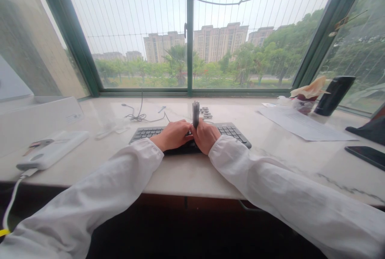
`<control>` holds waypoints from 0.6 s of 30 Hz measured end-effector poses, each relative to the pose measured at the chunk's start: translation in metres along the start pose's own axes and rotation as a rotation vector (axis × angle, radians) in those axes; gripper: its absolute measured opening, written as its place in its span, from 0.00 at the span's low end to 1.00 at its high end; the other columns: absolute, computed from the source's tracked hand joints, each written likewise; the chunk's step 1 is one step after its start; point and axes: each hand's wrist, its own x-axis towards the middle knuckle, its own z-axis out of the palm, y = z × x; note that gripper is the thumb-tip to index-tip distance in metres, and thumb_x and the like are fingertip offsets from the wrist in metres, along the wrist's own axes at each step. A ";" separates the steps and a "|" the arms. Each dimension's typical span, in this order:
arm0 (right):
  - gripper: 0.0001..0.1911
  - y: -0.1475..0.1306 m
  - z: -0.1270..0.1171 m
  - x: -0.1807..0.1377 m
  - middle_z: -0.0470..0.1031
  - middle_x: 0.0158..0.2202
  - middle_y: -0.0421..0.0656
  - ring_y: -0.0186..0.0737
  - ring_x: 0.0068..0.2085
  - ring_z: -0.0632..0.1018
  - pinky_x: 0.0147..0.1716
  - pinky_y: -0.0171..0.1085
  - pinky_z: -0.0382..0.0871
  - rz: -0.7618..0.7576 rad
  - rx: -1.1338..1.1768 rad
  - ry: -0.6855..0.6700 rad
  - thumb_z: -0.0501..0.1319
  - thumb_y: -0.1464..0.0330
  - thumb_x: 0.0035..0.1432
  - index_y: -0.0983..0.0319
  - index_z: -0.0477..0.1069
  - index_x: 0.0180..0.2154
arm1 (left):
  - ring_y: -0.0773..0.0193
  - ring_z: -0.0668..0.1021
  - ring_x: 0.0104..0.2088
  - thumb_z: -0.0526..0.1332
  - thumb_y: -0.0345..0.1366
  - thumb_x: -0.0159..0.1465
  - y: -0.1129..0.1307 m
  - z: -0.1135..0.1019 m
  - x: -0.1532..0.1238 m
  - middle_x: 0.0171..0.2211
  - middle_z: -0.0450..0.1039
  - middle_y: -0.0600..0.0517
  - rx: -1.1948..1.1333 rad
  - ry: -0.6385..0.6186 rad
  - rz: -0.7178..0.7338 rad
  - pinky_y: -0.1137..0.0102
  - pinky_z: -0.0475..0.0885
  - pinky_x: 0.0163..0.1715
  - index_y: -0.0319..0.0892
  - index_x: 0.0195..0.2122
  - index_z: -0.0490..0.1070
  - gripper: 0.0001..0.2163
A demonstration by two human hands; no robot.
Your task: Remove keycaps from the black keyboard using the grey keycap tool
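A black keyboard (231,131) lies on the pale ledge in front of me, its middle covered by my hands. My right hand (206,134) is closed around a dark-handled tool (196,113) that stands upright above the keys. The tool's lower end is hidden, so its kind cannot be made out. Close beside it, my left hand (176,133) rests over the keyboard with its fingers curled in toward the right hand. Whatever those fingers grip is out of sight. Several small loose keycaps (206,113) lie just behind the keyboard.
A coiled dark cable (137,117) and a small blue-grey piece (161,109) sit behind on the left. Left stands a white box (39,110) near a white power bank (57,150). Right are paper (303,124), a black cylinder (335,95) and a phone (367,156).
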 end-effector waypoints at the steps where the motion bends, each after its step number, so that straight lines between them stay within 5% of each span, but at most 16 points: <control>1: 0.15 0.001 0.001 0.000 0.77 0.33 0.49 0.45 0.34 0.79 0.30 0.36 0.61 -0.003 -0.001 0.006 0.42 0.61 0.68 0.63 0.60 0.41 | 0.57 0.78 0.42 0.56 0.39 0.64 0.000 0.000 0.000 0.38 0.75 0.49 -0.003 0.002 0.001 0.68 0.72 0.35 0.43 0.35 0.70 0.07; 5: 0.15 0.002 0.001 -0.001 0.77 0.33 0.49 0.45 0.32 0.79 0.29 0.37 0.61 -0.028 -0.013 0.025 0.42 0.61 0.68 0.64 0.60 0.41 | 0.56 0.78 0.43 0.56 0.38 0.63 -0.004 0.003 0.001 0.39 0.76 0.49 -0.017 0.005 0.012 0.68 0.73 0.36 0.44 0.36 0.71 0.07; 10: 0.15 -0.003 0.000 -0.005 0.77 0.36 0.49 0.44 0.37 0.78 0.34 0.36 0.63 -0.272 0.057 0.093 0.42 0.62 0.68 0.65 0.60 0.44 | 0.56 0.78 0.41 0.54 0.32 0.61 -0.009 0.011 0.002 0.40 0.77 0.47 0.010 0.021 -0.038 0.67 0.72 0.37 0.42 0.40 0.73 0.10; 18: 0.18 0.002 -0.007 0.006 0.76 0.30 0.47 0.44 0.31 0.78 0.30 0.37 0.62 0.086 0.056 0.019 0.41 0.60 0.68 0.64 0.62 0.45 | 0.60 0.77 0.41 0.57 0.42 0.64 -0.007 0.008 0.001 0.37 0.77 0.52 -0.115 0.058 -0.004 0.70 0.70 0.39 0.47 0.38 0.76 0.10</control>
